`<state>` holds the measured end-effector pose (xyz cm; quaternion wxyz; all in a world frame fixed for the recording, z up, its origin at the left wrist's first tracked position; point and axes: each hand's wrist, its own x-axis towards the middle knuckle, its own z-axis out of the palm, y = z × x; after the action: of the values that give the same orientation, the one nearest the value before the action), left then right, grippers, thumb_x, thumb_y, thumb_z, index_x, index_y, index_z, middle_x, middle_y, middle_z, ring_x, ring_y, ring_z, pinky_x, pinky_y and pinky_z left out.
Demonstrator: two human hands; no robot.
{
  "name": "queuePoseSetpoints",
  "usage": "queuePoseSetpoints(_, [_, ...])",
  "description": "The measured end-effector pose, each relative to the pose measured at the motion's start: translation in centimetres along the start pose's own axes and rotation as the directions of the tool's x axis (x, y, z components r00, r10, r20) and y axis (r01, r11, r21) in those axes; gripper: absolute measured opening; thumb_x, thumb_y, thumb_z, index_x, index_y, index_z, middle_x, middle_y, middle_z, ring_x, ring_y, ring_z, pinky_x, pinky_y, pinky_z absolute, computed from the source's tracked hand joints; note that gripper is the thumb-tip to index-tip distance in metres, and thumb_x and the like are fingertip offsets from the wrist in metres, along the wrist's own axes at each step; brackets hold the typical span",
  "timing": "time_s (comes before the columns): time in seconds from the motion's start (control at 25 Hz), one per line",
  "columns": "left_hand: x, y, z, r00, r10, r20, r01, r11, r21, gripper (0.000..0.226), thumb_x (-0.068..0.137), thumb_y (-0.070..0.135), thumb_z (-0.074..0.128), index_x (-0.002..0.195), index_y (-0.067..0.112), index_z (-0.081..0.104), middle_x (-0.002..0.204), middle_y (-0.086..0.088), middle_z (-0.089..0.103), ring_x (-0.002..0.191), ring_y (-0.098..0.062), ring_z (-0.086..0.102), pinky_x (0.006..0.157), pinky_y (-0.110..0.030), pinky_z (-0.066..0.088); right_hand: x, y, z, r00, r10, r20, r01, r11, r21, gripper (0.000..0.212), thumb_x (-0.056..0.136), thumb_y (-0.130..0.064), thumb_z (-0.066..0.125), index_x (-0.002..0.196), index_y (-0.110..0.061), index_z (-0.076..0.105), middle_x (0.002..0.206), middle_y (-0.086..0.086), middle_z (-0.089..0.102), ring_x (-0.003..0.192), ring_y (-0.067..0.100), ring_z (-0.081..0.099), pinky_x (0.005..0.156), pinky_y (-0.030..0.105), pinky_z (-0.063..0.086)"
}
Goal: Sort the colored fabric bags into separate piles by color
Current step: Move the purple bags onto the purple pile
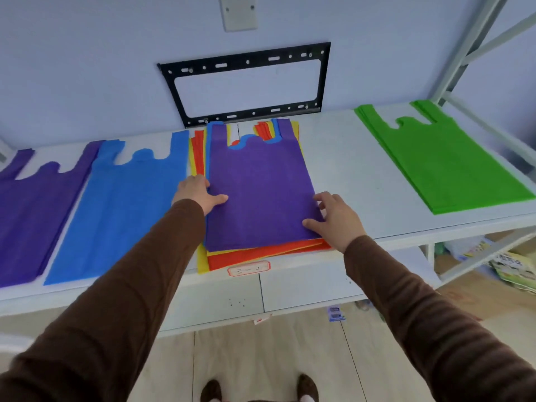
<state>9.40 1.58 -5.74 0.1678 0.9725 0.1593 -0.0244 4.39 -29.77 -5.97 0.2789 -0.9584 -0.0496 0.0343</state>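
Observation:
A mixed stack of fabric bags (261,252) lies in the middle of the white shelf, with red, yellow and blue edges showing under a purple bag (261,192) on top. My left hand (197,192) grips the purple bag's left edge, thumb on top and fingers curled at the stack's side. My right hand (336,216) pinches its lower right edge, thumb on the fabric. Sorted piles lie apart: purple (32,216) at far left, blue (121,210) beside it, green (443,161) at far right.
The white shelf (348,169) runs along a pale wall with a black metal bracket (246,82). A labelled tag (249,268) sticks to the shelf front. A grey rack frame (475,39) stands at right, with packages (513,268) on a lower level.

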Motion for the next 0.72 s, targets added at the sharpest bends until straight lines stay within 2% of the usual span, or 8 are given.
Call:
queuePoseSetpoints(0.28, [-0.2, 2.1, -0.9, 0.989, -0.107, 0.104, 0.095, 0.988, 0.121, 0.052, 0.081, 0.052, 0.068, 0.115, 0.013, 0.061, 0.118, -0.012, 0.059, 0.112, -0.031, 0.053, 0.093, -0.042, 0.049, 0.5, 0.9, -0.3, 0.995, -0.013, 0.096, 0.007, 0.998, 0.067, 0.065, 0.083, -0.044, 0.069, 0.137, -0.022, 0.041, 0.128, 0.003, 0.052, 0.109, 0.022, 0.06, 0.093, 0.035, 0.05])
queuePoseSetpoints(0.4, [-0.6, 3.0, -1.1, 0.991, -0.048, 0.125, 0.076, 0.972, -0.223, 0.035, 0.092, 0.036, 0.061, 0.113, 0.008, 0.059, 0.112, -0.01, 0.063, 0.097, -0.028, 0.059, 0.083, -0.037, 0.049, 0.5, 0.9, -0.7, 1.0, 0.001, 0.025, -0.003, 0.996, 0.091, 0.06, 0.085, -0.048, 0.065, 0.135, -0.022, 0.045, 0.124, 0.002, 0.052, 0.106, 0.022, 0.059, 0.093, 0.036, 0.051])
queuePoseSetpoints(0.44, [-0.7, 3.4, -1.5, 0.981, -0.062, 0.184, 0.142, 0.874, -0.465, 0.033, 0.094, 0.031, 0.06, 0.118, 0.007, 0.058, 0.112, -0.01, 0.064, 0.094, -0.027, 0.062, 0.082, -0.037, 0.051, 0.6, 1.0, -1.0, 0.999, 0.022, -0.032, -0.018, 0.992, 0.129, 0.055, 0.087, -0.049, 0.061, 0.132, -0.022, 0.047, 0.118, 0.001, 0.054, 0.101, 0.021, 0.06, 0.089, 0.035, 0.051])
queuePoseSetpoints(0.48, [-0.8, 3.8, -2.0, 0.96, -0.078, 0.27, 0.248, 0.687, -0.684, 0.032, 0.096, 0.027, 0.058, 0.121, 0.007, 0.057, 0.111, -0.01, 0.066, 0.088, -0.025, 0.067, 0.077, -0.035, 0.055, 0.7, 1.0, -1.5, 0.995, 0.054, -0.083, -0.038, 0.983, 0.182, 0.049, 0.09, -0.05, 0.056, 0.128, -0.021, 0.05, 0.108, 0.0, 0.058, 0.095, 0.021, 0.061, 0.085, 0.035, 0.051])
queuePoseSetpoints(0.56, [-1.2, 4.3, -2.9, 0.906, -0.065, 0.417, 0.418, 0.285, -0.863, 0.022, 0.097, 0.022, 0.057, 0.114, 0.009, 0.057, 0.096, -0.007, 0.067, 0.064, -0.014, 0.07, 0.055, -0.025, 0.057, 1.0, 1.1, -2.4, 0.985, 0.14, -0.099, -0.099, 0.937, 0.335, 0.042, 0.094, -0.052, 0.045, 0.118, -0.02, 0.055, 0.086, -0.001, 0.065, 0.08, 0.024, 0.066, 0.079, 0.039, 0.054])
queuePoseSetpoints(0.6, [-1.2, 4.4, -3.4, 0.891, -0.055, 0.45, 0.453, 0.148, -0.879, 0.016, 0.097, 0.021, 0.056, 0.109, 0.01, 0.056, 0.087, -0.005, 0.065, 0.055, -0.01, 0.068, 0.05, -0.02, 0.055, 1.0, 1.0, -2.8, 0.982, 0.183, -0.039, -0.148, 0.888, 0.436, 0.045, 0.096, -0.055, 0.038, 0.116, -0.019, 0.055, 0.08, 0.001, 0.067, 0.073, 0.025, 0.067, 0.076, 0.042, 0.057])
queuePoseSetpoints(0.64, [-1.1, 4.4, -3.6, 0.88, -0.045, 0.472, 0.474, 0.07, -0.878, 0.013, 0.097, 0.02, 0.056, 0.106, 0.01, 0.055, 0.083, -0.004, 0.064, 0.053, -0.008, 0.066, 0.049, -0.018, 0.054, 1.0, 0.7, -3.2, 0.973, 0.218, 0.073, -0.222, 0.812, 0.54, 0.052, 0.097, -0.059, 0.03, 0.118, -0.018, 0.054, 0.082, 0.004, 0.069, 0.069, 0.024, 0.068, 0.072, 0.041, 0.059])
queuePoseSetpoints(0.72, [-1.3, 4.2, -3.6, 0.864, -0.014, 0.503, 0.503, 0.053, -0.863, 0.014, 0.097, 0.02, 0.056, 0.106, 0.01, 0.054, 0.086, -0.004, 0.063, 0.055, -0.008, 0.066, 0.053, -0.017, 0.056, 0.9, -0.1, -3.8, 0.91, 0.204, 0.362, -0.409, 0.588, 0.697, 0.06, 0.093, -0.07, 0.023, 0.121, -0.024, 0.049, 0.099, 0.007, 0.072, 0.075, 0.023, 0.072, 0.07, 0.035, 0.061])
